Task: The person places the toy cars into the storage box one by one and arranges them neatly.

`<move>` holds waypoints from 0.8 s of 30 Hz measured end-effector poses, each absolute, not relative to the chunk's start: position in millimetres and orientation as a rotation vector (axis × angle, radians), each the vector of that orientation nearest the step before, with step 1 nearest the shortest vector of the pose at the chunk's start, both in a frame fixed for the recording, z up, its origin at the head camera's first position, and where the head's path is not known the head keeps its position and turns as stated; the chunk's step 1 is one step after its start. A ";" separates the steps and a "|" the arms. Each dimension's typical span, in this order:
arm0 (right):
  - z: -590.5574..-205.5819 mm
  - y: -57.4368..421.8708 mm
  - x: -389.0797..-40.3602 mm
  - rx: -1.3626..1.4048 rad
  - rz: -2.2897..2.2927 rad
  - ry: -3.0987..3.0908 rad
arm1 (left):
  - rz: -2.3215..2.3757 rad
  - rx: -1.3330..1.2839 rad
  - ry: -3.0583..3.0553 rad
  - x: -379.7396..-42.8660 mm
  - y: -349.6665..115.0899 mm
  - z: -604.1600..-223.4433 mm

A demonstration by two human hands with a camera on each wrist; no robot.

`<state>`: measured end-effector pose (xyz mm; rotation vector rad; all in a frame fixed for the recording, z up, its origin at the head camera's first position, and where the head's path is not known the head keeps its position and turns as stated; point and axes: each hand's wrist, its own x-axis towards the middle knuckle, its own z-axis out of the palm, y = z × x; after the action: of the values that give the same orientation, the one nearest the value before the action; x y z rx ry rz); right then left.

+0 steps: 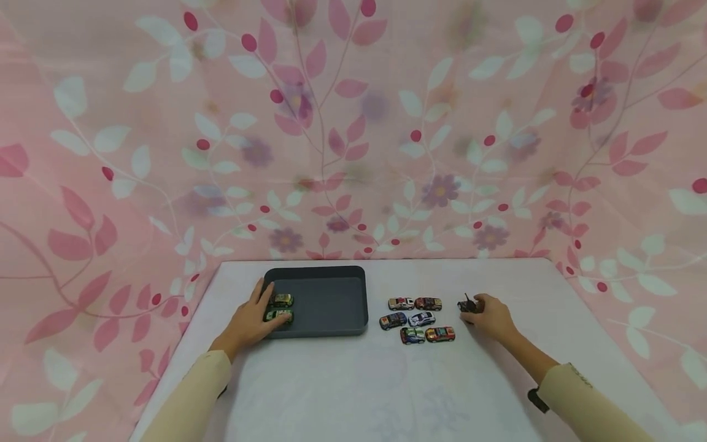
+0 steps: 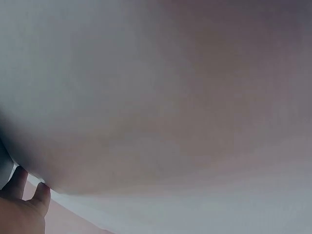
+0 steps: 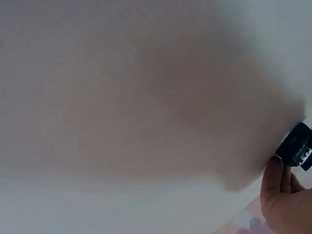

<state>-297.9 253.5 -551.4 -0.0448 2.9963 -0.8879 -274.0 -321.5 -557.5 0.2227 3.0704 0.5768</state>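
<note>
In the head view my left hand rests at the left rim of a dark grey tray, fingers extended along it and thumb reaching inside. Two green toy cars stand there: an upper car beside the fingers and a lower car under the thumb. On the right, my right hand pinches a small black toy vehicle with a thin rod sticking up, close over the table. The right wrist view shows fingertips against this black toy vehicle. Fingertips of the left hand meet the tray's edge in the left wrist view.
Between tray and right hand, several toy cars stand in pairs: a white-and-red car, a dark red car, a dark blue car, a white-and-blue car, a green-and-blue car and a red-and-yellow car. A floral curtain borders the white table.
</note>
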 end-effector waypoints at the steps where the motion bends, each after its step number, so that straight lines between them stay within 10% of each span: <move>1: -549.3 254.4 -299.6 -0.031 -0.886 2.980 | 0.577 0.224 3.072 -274.3 -321.1 -556.7; 24: -554.9 241.3 -329.6 -0.050 -0.862 2.950 | 0.612 0.222 3.007 -275.7 -322.2 -558.1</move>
<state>-329.6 241.3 -554.9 -0.0501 2.9503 -0.8616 -275.7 -322.2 -558.1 0.2218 3.0075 0.6116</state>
